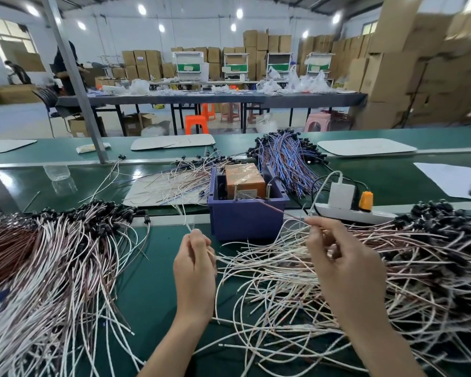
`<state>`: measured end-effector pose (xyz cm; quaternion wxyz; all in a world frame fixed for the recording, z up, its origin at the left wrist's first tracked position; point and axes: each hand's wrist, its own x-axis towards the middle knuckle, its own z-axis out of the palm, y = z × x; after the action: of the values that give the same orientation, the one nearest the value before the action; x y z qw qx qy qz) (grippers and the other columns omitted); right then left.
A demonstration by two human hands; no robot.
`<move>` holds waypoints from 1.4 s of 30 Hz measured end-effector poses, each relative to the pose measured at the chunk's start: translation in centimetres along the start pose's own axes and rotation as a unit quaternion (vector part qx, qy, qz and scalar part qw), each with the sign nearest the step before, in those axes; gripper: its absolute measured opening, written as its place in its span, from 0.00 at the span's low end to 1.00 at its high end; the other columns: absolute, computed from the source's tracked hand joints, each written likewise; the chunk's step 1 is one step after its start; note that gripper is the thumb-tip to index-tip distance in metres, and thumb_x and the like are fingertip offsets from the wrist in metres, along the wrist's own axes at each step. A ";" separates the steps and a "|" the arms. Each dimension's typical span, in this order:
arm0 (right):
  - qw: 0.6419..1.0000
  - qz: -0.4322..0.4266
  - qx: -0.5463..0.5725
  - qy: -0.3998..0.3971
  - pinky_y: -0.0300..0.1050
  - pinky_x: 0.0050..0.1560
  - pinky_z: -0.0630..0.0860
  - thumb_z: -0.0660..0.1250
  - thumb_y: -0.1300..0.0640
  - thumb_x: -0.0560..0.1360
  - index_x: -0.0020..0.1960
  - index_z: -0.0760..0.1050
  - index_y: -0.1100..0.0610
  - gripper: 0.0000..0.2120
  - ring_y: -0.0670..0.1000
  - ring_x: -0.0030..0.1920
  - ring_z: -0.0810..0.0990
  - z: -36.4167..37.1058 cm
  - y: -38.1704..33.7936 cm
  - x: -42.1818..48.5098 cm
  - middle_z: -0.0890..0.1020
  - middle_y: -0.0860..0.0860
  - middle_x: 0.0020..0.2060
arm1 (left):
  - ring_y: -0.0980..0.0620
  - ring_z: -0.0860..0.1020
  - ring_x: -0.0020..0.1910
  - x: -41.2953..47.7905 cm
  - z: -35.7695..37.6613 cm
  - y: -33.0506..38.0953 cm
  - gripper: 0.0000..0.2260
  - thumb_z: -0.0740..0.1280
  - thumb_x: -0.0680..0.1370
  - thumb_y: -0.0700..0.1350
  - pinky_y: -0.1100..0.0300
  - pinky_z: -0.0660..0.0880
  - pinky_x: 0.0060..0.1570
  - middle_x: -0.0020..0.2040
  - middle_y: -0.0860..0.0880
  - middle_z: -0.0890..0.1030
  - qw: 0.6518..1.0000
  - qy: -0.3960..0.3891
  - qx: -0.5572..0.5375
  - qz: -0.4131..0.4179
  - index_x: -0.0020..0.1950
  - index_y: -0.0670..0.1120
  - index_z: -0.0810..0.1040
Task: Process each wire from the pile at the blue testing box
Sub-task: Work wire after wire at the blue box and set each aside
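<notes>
Wire (272, 207) pinched in right hand (346, 268) slants up-left into blue testing box (245, 221) ahead. Left hand (195, 273) pinches white strand (185, 219) beside box.

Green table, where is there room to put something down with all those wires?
Bare green shows between the left wire pile and the left hand, just left of the blue box. More lies between the power strip and the paper. The right wire pile, under the right hand, is crowded.

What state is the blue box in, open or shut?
Open: the blue box has no lid, and an orange block shows inside.
</notes>
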<state>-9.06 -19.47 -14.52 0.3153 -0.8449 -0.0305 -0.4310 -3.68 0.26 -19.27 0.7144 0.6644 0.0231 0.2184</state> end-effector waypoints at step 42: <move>0.866 0.082 0.373 -0.323 0.50 0.49 0.79 0.51 0.36 0.82 0.65 0.71 0.47 0.21 0.49 0.44 0.83 5.8 -10.2 -0.6 0.84 0.42 0.46 | 0.48 0.78 0.51 2.4 -4.3 16.8 0.05 0.69 0.80 0.46 0.51 0.65 0.65 0.51 0.53 0.84 0.689 -0.184 0.460 0.529 0.52 0.47 0.82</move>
<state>-8.66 -7.95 -12.32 0.6137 -0.7558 -0.2192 -0.0633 -7.59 5.45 -3.02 0.0751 0.8387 -0.3668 0.3955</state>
